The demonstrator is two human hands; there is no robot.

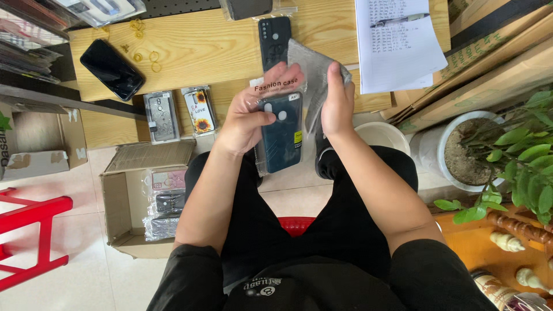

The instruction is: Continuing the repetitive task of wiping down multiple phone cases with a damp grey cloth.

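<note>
Wooden desk (190, 46) at frame top carries two phones and two packaged cases. Centre frame, our left hand (245, 118) grips one dark case (283, 138); right hand (337, 103) pinches its clear sleeve (305, 63).

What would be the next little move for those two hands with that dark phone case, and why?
Probably draw the dark phone case the rest of the way out of its clear packet. The left hand pinches the case near its top, the right hand grips the crumpled packet beside it, and plastic seems to cover part of the case.
</note>
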